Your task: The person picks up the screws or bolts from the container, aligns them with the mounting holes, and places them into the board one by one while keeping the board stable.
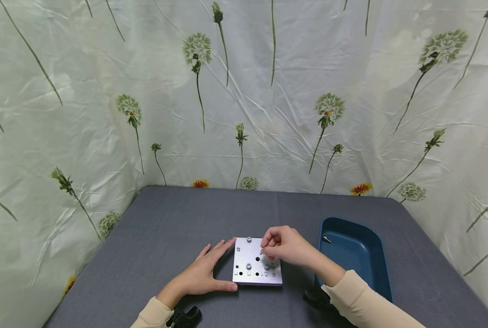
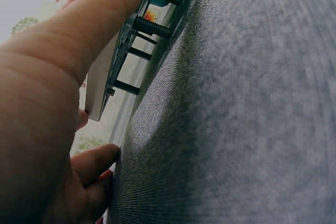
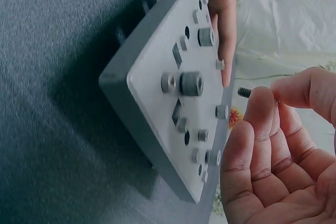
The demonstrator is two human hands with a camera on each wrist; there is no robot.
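Observation:
A silver metal plate [image 1: 248, 253] with several holes and socket-head screws [image 3: 191, 84] standing in it lies before me. Dark posts and a threaded screw [image 2: 152, 26] stick out beneath it in the left wrist view. My left hand [image 1: 200, 274] lies along its left side, thumb tip at the front corner and a fingertip at the back corner, fingers stretched out. Over the plate's right part, my right hand [image 1: 289, 247] pinches a small screw [image 3: 244, 92] between thumb and fingertips. Its threaded end points at the plate, apart from it in the right wrist view; its head is mostly hidden.
A dark blue tray [image 1: 352, 246] stands right of the plate, under my right forearm, with one small screw [image 1: 326, 239] inside. Dark grey cloth [image 1: 194, 209] covers the table. Behind it hangs a white curtain [image 1: 161, 68] with a dandelion print.

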